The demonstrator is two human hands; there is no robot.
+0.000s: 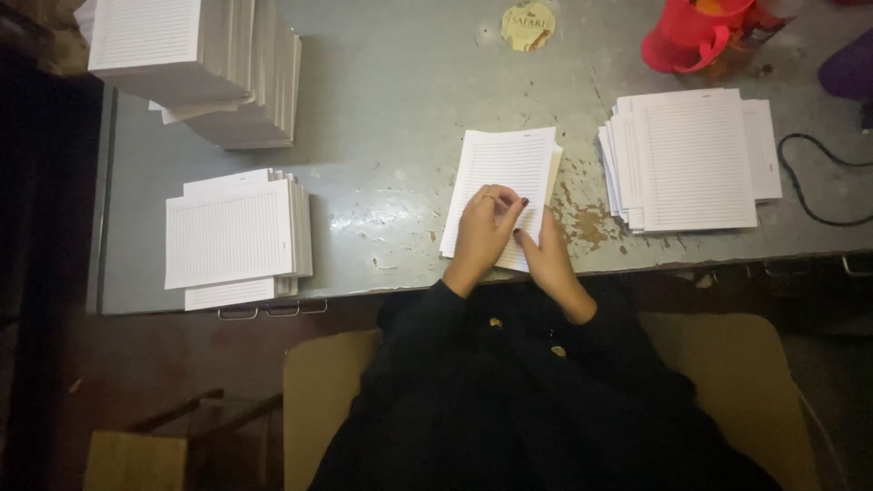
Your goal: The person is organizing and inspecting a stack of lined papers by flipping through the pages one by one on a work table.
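1. Upper left of frame: tall stack of ruled pads, leaning, its top overhanging the left edge of the grey metal table; bare table surface to its right.
2. Lower left: lower pile of ruled sheets, slightly fanned, near the front table edge; wide bare strip between it and the centre.
3. Centre: small sheaf of ruled sheets; long axis runs from the near edge toward the top of frame, tilted slightly clockwise; near end reaches almost to the front table edge, far end points up-frame; ruling runs across the short way.
4. Left hand: comes up from the lower centre, back of hand toward camera, lying on the lower half of the sheaf; fingers curled and pressed on the paper, a ring visible; whether the fingertips pinch a sheet cannot be told.
5. Right hand: set edge-on at the lower right corner of the sheaf, fingers together against the sheaf's right edge, thumb tip with dark nail touching the paper near the left hand; no closed grasp visible.
6. Both forearms in dark sleeves, converging from below.
7. Right of centre: rusted patch, then a wide fanned pile of ruled sheets; narrow bare gap between it and the sheaf.
8. Upper right: red plastic jug; black cable at far right.
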